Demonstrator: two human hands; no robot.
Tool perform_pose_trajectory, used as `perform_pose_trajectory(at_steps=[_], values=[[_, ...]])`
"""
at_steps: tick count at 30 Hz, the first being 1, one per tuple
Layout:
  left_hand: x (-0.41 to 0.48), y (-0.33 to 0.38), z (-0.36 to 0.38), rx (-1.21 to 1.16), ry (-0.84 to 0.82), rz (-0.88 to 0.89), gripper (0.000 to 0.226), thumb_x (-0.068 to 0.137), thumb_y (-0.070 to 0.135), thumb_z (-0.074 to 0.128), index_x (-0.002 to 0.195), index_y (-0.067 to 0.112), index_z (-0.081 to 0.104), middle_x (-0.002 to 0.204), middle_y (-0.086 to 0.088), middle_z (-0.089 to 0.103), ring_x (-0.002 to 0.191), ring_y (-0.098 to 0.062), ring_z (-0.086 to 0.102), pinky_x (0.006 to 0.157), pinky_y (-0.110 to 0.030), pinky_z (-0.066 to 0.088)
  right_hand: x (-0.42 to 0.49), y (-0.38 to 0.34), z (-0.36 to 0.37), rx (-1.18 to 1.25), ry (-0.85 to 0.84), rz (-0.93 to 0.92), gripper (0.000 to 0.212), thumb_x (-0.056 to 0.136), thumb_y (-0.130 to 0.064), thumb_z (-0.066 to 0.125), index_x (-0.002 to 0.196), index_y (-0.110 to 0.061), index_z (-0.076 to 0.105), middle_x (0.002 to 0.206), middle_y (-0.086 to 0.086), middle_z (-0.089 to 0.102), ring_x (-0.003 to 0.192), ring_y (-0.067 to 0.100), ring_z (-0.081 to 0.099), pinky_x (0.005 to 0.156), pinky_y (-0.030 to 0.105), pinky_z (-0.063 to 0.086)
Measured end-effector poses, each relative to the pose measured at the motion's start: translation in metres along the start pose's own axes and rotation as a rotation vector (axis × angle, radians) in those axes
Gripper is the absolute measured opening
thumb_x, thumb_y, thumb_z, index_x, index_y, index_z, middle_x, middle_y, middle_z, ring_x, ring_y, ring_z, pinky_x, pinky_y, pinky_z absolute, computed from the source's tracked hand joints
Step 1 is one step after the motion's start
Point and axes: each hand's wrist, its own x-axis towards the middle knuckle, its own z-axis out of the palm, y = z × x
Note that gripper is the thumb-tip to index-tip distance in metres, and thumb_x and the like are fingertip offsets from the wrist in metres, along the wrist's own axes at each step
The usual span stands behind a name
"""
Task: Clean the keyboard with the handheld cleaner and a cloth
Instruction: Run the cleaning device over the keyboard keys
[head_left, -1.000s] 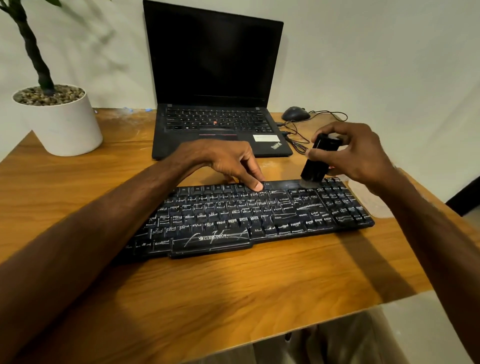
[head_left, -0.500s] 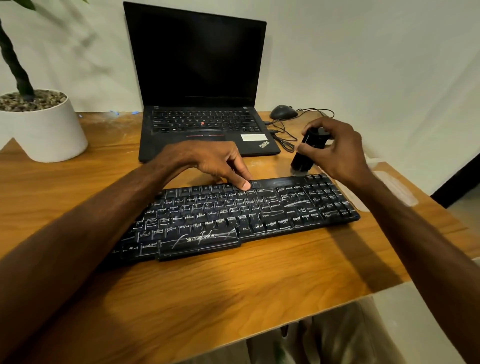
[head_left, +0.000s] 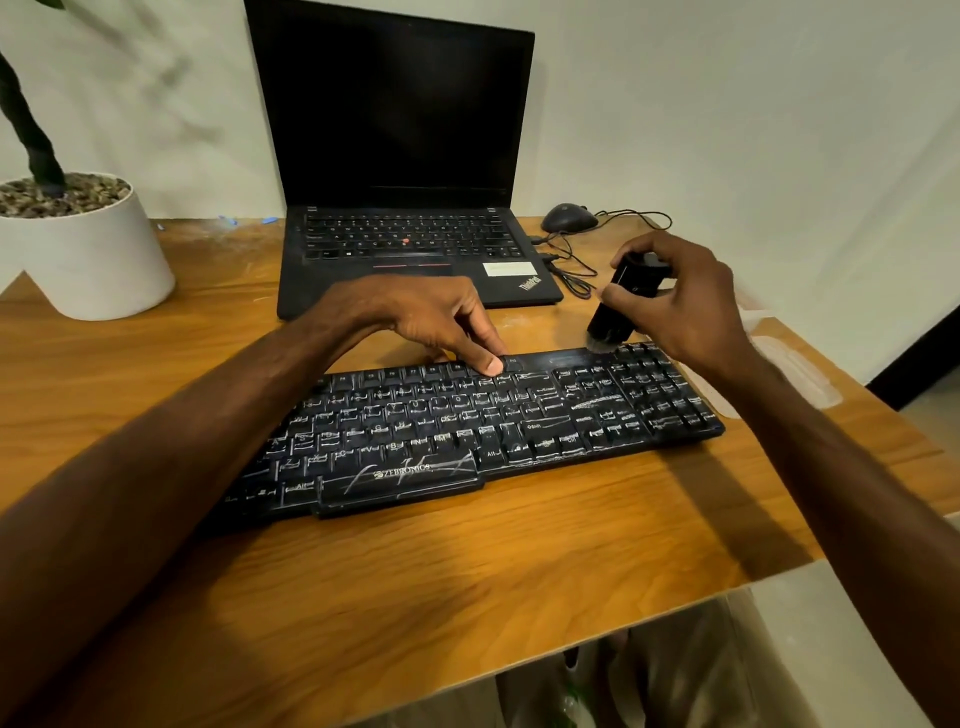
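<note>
A black keyboard (head_left: 467, 431), streaked with white dust, lies slanted across the wooden table (head_left: 467, 582). My left hand (head_left: 431, 322) reaches over its far edge, and one fingertip presses on the top key row near the middle. My right hand (head_left: 691, 312) grips a black handheld cleaner (head_left: 626, 296), held nearly upright. The cleaner's brush end touches the keyboard's far edge, above the block of keys left of the number pad. A pale flat sheet (head_left: 795, 374), perhaps the cloth, lies on the table just right of the keyboard.
An open black laptop (head_left: 405, 156) with a dark screen stands behind the keyboard. A wired mouse (head_left: 569, 217) and its tangled cable (head_left: 571, 270) lie to the laptop's right. A white plant pot (head_left: 88, 254) stands at the far left. The table's right edge runs close to my right wrist.
The cleaner's brush end has shifted slightly from the upper right keys toward the keyboard's far edge. My left hand keeps the same spot on the top row. The camera view has shifted.
</note>
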Motion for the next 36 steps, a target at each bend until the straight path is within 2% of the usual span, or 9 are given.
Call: perform_pose_trajectory(at_steps=[2, 4, 5, 7, 15, 24, 29, 33, 36], values=[[0.0, 0.001, 0.0, -0.005, -0.014, 0.001, 0.043, 0.077, 0.04, 0.079, 0.114, 0.017, 0.08, 0.103, 0.012, 0.08, 0.105, -0.019, 0.072, 0.1, -0.053, 0.056, 0.004, 0.003, 0.002, -0.008, 0.01, 0.01, 0.031, 0.08, -0.026, 0.083, 0.107, -0.019, 0.07, 0.107, -0.004, 0.071, 0.104, 0.012, 0.063, 0.091, 0.021, 0.048], [0.002, 0.001, 0.0, -0.013, -0.026, 0.0, 0.038, 0.085, 0.031, 0.079, 0.117, 0.011, 0.078, 0.091, 0.017, 0.079, 0.084, -0.001, 0.072, 0.079, -0.029, 0.058, 0.005, 0.007, 0.003, -0.017, 0.006, 0.005, 0.03, 0.08, -0.024, 0.082, 0.107, -0.019, 0.069, 0.107, -0.004, 0.07, 0.102, 0.011, 0.062, 0.087, 0.01, 0.045], [0.004, 0.001, -0.001, -0.007, -0.024, -0.005, 0.035, 0.089, 0.025, 0.078, 0.119, 0.008, 0.077, 0.083, 0.02, 0.078, 0.071, 0.006, 0.067, 0.067, -0.017, 0.052, 0.005, 0.008, 0.005, -0.023, -0.001, 0.001, 0.03, 0.08, -0.024, 0.082, 0.107, -0.019, 0.068, 0.107, -0.005, 0.07, 0.101, 0.01, 0.062, 0.083, 0.004, 0.041], [0.005, 0.0, -0.003, 0.012, -0.004, -0.016, 0.032, 0.093, 0.019, 0.075, 0.121, 0.005, 0.076, 0.074, 0.024, 0.074, 0.059, 0.01, 0.06, 0.055, -0.007, 0.042, 0.004, 0.009, 0.006, -0.032, -0.012, -0.006, 0.03, 0.081, -0.023, 0.082, 0.107, -0.02, 0.067, 0.107, -0.005, 0.069, 0.1, 0.009, 0.061, 0.079, -0.002, 0.037], [0.006, -0.003, -0.003, 0.03, 0.016, -0.026, 0.033, 0.092, 0.017, 0.076, 0.122, 0.004, 0.075, 0.09, 0.017, 0.078, 0.068, 0.01, 0.064, 0.058, -0.006, 0.045, 0.008, 0.007, 0.008, -0.064, -0.047, 0.004, 0.032, 0.08, -0.026, 0.082, 0.108, -0.021, 0.068, 0.109, -0.005, 0.069, 0.101, 0.011, 0.063, 0.075, 0.0, 0.037], [0.006, -0.004, -0.003, 0.023, 0.014, -0.041, 0.033, 0.093, 0.015, 0.074, 0.124, 0.002, 0.073, 0.078, 0.024, 0.076, 0.062, 0.012, 0.062, 0.055, -0.005, 0.043, 0.01, 0.004, 0.012, -0.106, -0.049, 0.009, 0.034, 0.081, -0.026, 0.082, 0.111, -0.02, 0.068, 0.111, -0.006, 0.067, 0.1, 0.008, 0.057, 0.07, -0.003, 0.032], [0.005, -0.004, 0.0, 0.018, -0.007, -0.034, 0.033, 0.09, 0.02, 0.077, 0.121, 0.008, 0.076, 0.09, 0.021, 0.078, 0.082, 0.007, 0.07, 0.07, -0.008, 0.048, 0.009, 0.002, 0.013, -0.122, -0.065, -0.012, 0.036, 0.082, -0.025, 0.082, 0.114, -0.018, 0.067, 0.111, -0.004, 0.067, 0.099, 0.007, 0.056, 0.07, -0.001, 0.033], [0.006, -0.004, -0.001, -0.01, 0.006, -0.041, 0.033, 0.092, 0.015, 0.075, 0.123, 0.002, 0.074, 0.082, 0.022, 0.077, 0.069, 0.011, 0.065, 0.06, -0.005, 0.045, 0.013, 0.002, 0.009, -0.121, -0.107, -0.003, 0.037, 0.082, -0.027, 0.083, 0.115, -0.018, 0.068, 0.11, -0.007, 0.064, 0.101, 0.006, 0.054, 0.068, -0.003, 0.033], [0.007, -0.005, -0.002, -0.011, 0.002, -0.036, 0.033, 0.093, 0.015, 0.075, 0.123, 0.002, 0.074, 0.081, 0.02, 0.077, 0.068, 0.01, 0.065, 0.06, -0.005, 0.044, 0.021, 0.003, 0.002, -0.099, -0.135, -0.002, 0.038, 0.079, -0.032, 0.084, 0.112, -0.019, 0.07, 0.114, -0.005, 0.068, 0.106, 0.011, 0.057, 0.082, 0.004, 0.036]])
